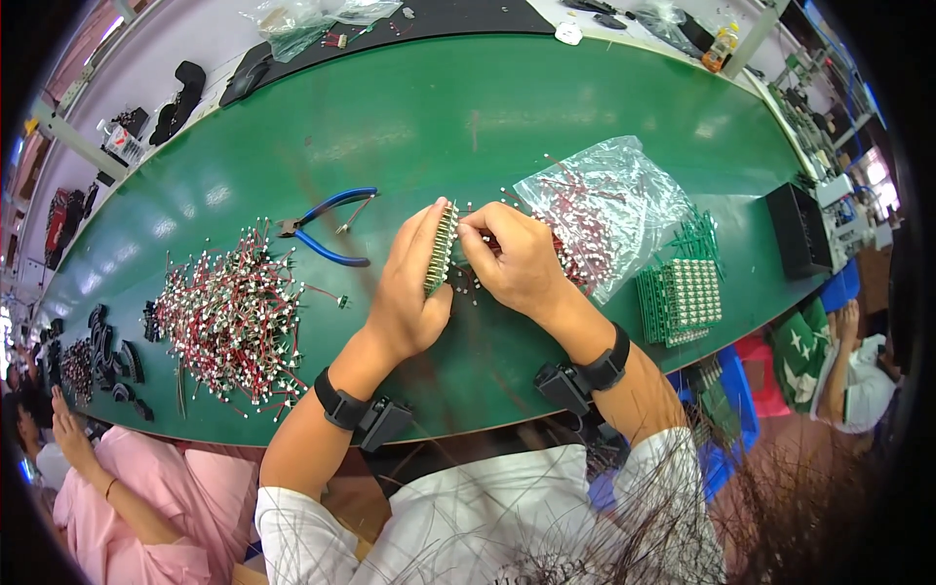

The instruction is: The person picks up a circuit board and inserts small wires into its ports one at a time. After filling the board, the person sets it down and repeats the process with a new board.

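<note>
My left hand (402, 292) grips a narrow panel of small circuit boards (442, 250), tilted on edge, with its row of metal parts showing. Thumb and fingers close around its sides. Right beside the panel's upper part, my right hand (517, 255) is closed in a pinch. What lies between those fingertips is too small or hidden to make out. Blue-handled cutting pliers (320, 236) rest left of my hands, jaws pointing left. Under and beyond my right hand, red-wired small parts (575, 244) lie partly in a clear plastic bag (634, 185).
A big heap of red-wired parts with white ends (234, 322) covers the left of the green table (429, 107). Stacked board panels (680, 302) stand at right, near a black bin (798, 232). Black pieces (115, 356) lie far left. A person in pink (146, 497) sits at left.
</note>
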A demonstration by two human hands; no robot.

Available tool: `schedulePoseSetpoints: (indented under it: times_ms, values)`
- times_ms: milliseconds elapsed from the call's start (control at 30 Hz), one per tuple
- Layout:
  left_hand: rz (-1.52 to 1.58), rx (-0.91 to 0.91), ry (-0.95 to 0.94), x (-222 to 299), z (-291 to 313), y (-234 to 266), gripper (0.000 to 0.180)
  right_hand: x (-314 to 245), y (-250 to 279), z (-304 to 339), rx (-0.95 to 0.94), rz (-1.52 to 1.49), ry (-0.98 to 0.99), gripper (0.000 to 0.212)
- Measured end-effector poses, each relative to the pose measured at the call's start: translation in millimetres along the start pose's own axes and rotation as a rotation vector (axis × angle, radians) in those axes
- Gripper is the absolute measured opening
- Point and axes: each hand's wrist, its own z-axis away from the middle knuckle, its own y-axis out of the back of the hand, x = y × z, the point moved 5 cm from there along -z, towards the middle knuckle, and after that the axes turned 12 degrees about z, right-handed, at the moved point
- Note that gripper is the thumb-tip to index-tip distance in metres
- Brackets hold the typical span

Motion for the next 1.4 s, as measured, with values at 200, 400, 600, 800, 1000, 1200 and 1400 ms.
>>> schedulePoseSetpoints:
  times_ms: [200,400,600,800,1000,1200,1400]
  values:
    - [-0.035,-0.031,0.004,4,-2,-2,0.079,7,-2,0,-0.019,0.021,0.021,0.007]
    - [-0.061,-0.020,-0.012,0,0,-3,0.086,5,-2,0,-0.037,0.002,0.012,0.007]
    - [-0.044,-0.010,-0.024,1,-1,-4,0.079,7,-5,0,-0.021,0.000,0.015,0.006]
    - [0.072,0.201,0.042,-13,5,6,0.082,5,-2,-3,-0.126,-0.053,-0.104,0.011]
    - [0.269,0.451,0.183,-27,7,20,0.080,15,-5,0,-0.244,-0.209,-0.209,0.012]
    - [0.264,0.395,0.206,-24,7,16,0.080,9,-3,-1,-0.235,-0.239,-0.172,0.010]
    - [0.225,0.368,0.177,-22,6,16,0.080,4,-3,-1,-0.212,-0.244,-0.157,0.008]
